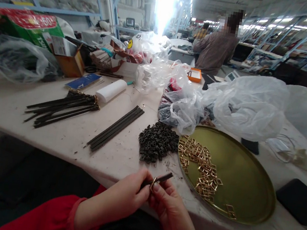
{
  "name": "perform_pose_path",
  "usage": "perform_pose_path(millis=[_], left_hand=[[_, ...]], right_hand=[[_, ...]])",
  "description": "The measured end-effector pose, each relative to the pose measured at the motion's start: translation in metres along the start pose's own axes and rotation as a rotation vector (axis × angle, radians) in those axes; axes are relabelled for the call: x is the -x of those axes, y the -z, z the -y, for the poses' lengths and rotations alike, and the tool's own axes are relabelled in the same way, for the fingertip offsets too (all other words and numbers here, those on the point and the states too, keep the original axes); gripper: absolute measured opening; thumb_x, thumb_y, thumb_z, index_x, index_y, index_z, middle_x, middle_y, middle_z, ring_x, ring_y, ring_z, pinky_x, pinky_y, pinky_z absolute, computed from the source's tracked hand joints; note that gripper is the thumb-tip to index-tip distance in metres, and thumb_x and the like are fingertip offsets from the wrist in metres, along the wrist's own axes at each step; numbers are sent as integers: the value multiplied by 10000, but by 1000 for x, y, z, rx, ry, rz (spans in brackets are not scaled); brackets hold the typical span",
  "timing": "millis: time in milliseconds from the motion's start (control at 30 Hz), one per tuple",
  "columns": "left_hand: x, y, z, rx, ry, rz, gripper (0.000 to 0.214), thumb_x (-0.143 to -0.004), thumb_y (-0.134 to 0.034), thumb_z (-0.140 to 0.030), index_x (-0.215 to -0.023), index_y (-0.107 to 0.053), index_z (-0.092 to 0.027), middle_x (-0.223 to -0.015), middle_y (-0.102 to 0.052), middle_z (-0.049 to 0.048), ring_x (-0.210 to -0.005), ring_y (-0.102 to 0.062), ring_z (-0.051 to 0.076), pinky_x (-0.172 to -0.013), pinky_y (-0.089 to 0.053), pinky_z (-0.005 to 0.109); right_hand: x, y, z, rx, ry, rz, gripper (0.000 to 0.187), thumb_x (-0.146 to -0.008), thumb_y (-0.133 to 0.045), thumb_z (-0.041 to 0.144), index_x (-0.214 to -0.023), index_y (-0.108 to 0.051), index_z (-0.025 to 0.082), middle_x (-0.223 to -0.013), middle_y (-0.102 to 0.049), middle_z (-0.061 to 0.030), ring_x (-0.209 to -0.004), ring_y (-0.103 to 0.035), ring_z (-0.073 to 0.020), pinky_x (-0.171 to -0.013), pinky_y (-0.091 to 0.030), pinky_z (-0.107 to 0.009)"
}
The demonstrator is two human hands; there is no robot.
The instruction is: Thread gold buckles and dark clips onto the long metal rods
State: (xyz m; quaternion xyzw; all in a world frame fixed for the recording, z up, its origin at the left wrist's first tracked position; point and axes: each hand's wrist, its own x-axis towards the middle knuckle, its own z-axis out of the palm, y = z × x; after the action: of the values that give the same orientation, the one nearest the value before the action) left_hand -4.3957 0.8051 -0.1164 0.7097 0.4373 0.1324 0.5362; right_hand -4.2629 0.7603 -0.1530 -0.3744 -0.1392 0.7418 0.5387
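Note:
At the table's front edge, my left hand (pixel 133 192) is closed around a dark strap (pixel 165 177), whose end sticks out to the right. Close beside it, my right hand (pixel 169 202) pinches a small gold-coloured buckle (pixel 153 184) at the strap. Fingers hide part of both pieces. Just beyond my hands lies a heap of small black loops (pixel 156 142). To the right, a round gold tray (pixel 251 175) bears many rectangular gold buckles (pixel 207 177) along its left side.
Several dark straps (pixel 116 128) lie side by side left of the loops. Farther left is a bundle of straps with buckles (pixel 65 107), near a white roll (pixel 111 90). Clear plastic bags (pixel 250 102) cover the back. A black pad (pixel 300 200) lies right; a person (pixel 216 49) is beyond.

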Motion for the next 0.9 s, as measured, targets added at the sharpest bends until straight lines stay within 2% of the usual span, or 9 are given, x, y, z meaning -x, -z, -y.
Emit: perform_pose_path(millis=[133,300,400,533,633,700,800,833,900], left_hand=[[1,2,-1,-57,31,58,129,-848,-393,-249,-828,-491,-167,-783,-607,23,-723,-559,148,-648,-406,230],[5,6,-2,-8,22,114,101,-824,-406,-195,-833,-499,-158,-815,-595,21,-759,-541,141,-692,-409,228],[5,6,-1,35,8,102,94,-800,-430,-185,-821,-515,-152,-809,-590,14,-764,-539,138,-698,-408,223],[4,1,0,47,3,57,106,-784,-435,-206,-749,-519,-151,-727,-577,1,-703,-528,132,-639,-385,215],[5,-4,1,57,25,6,134,-777,-431,-245,-726,-511,-151,-676,-556,-5,-648,-504,128,-594,-364,219],[7,-5,1,95,45,-5,150,-769,-434,-275,-712,-498,-152,-636,-537,-12,-613,-482,125,-575,-355,221],[10,-4,0,173,75,16,171,-764,-427,-303,-710,-483,-152,-599,-519,-20,-583,-466,118,-558,-351,219],[11,-3,0,191,78,18,171,-763,-425,-305,-716,-483,-151,-597,-518,-21,-579,-465,117,-555,-351,217],[11,-2,2,200,92,6,162,-758,-421,-296,-714,-481,-152,-594,-512,-25,-572,-458,114,-545,-346,213]], right_hand=[[1,0,-1,-25,-78,-55,230,-615,-767,241,-776,-631,149,-686,-605,19,-550,-517,-49,-519,-412,-143],[2,4,-5,59,-125,-30,278,-645,-743,293,-843,-605,154,-678,-592,20,-562,-516,-61,-488,-368,-146],[1,7,-7,199,22,-45,258,-688,-703,334,-829,-564,168,-667,-563,33,-562,-480,-70,-511,-362,-173],[2,10,-10,451,298,-214,274,-686,-686,392,-723,-516,180,-620,-520,49,-579,-466,-91,-572,-391,-203],[6,11,-11,611,412,-247,270,-706,-653,420,-716,-510,190,-619,-526,39,-593,-490,-115,-575,-410,-225],[12,13,-10,748,516,-226,219,-758,-602,405,-747,-538,196,-641,-544,25,-606,-501,-123,-580,-410,-230],[21,14,-2,902,665,-83,242,-865,-444,393,-920,-596,212,-784,-590,-17,-727,-534,-141,-672,-418,-250],[23,15,1,904,658,-22,285,-888,-390,396,-966,-601,222,-808,-592,-22,-754,-537,-142,-698,-418,-255],[24,14,9,840,542,61,315,-895,-369,415,-966,-616,232,-782,-586,-15,-741,-536,-136,-703,-422,-251]])
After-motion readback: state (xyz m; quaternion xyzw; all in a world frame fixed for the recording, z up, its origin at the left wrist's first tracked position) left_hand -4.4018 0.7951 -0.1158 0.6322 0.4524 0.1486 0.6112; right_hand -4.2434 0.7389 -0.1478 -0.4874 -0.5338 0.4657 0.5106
